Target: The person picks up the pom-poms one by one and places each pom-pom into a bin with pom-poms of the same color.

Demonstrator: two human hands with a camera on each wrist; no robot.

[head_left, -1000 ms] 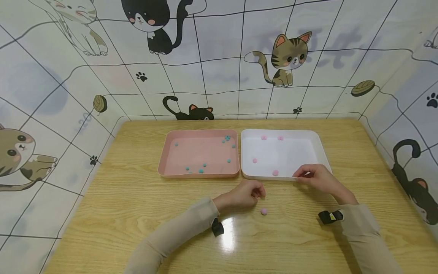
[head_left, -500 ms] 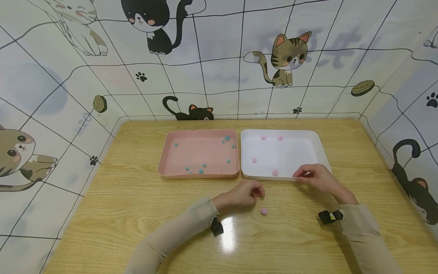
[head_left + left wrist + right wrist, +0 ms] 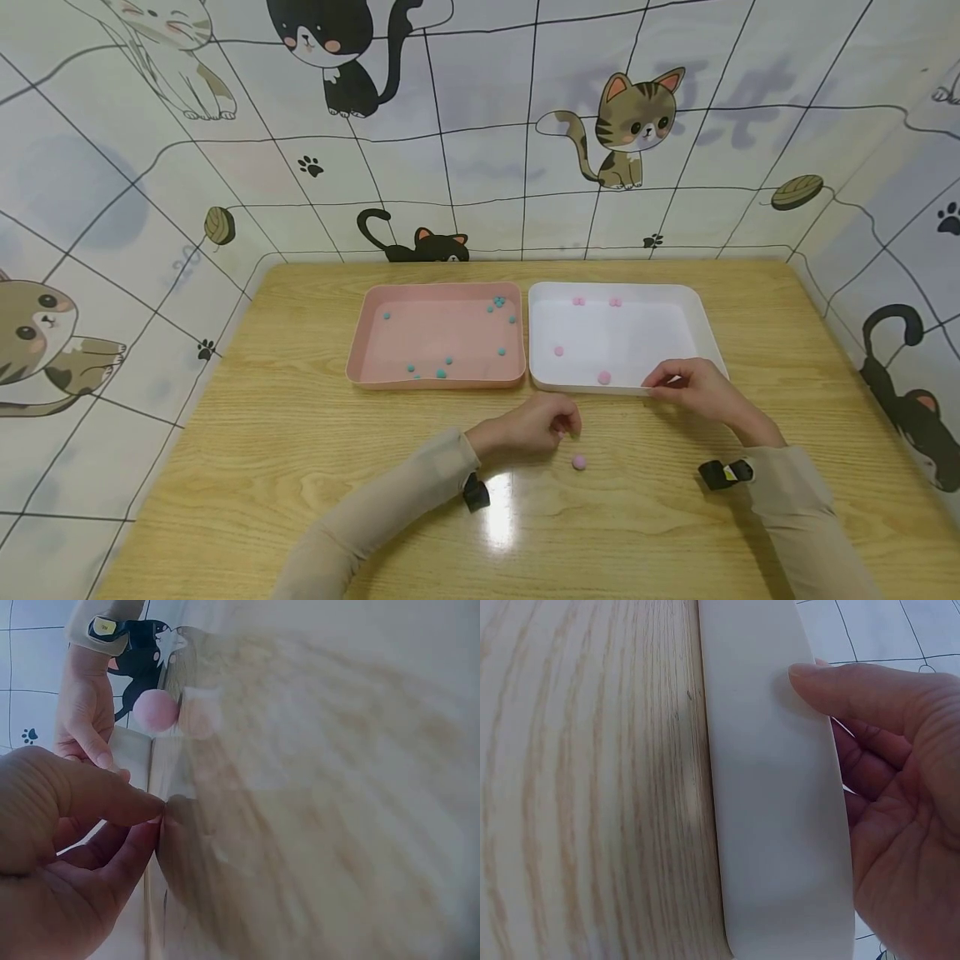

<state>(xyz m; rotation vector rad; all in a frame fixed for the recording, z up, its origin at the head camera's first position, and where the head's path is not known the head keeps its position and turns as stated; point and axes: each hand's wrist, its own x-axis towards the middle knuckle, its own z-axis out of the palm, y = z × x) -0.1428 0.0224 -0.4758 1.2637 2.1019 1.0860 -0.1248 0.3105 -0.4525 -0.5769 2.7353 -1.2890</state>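
My right hand (image 3: 693,389) grips the front rim of the white tray (image 3: 718,354). In the right wrist view its thumb (image 3: 832,684) lies on the tray's outer wall, with the other fingers behind the rim. Lower and to the left, my left hand (image 3: 534,427) is held low at the wooden table, fingers curled. In the left wrist view its thumb and fingertips meet right at the tabletop, and nothing shows between them. Just in front of that hand a small pink ball (image 3: 579,462) lies on the table; it also appears as a pink ball (image 3: 155,710) beyond the fingertips.
Several pink pieces, one a round piece (image 3: 604,378), lie inside the white tray. Left of it, nearly touching, stands a pink tray (image 3: 431,385) with several small teal balls scattered in it. A cat-patterned cloth (image 3: 487,183) surrounds the table's (image 3: 247,467) back and sides.
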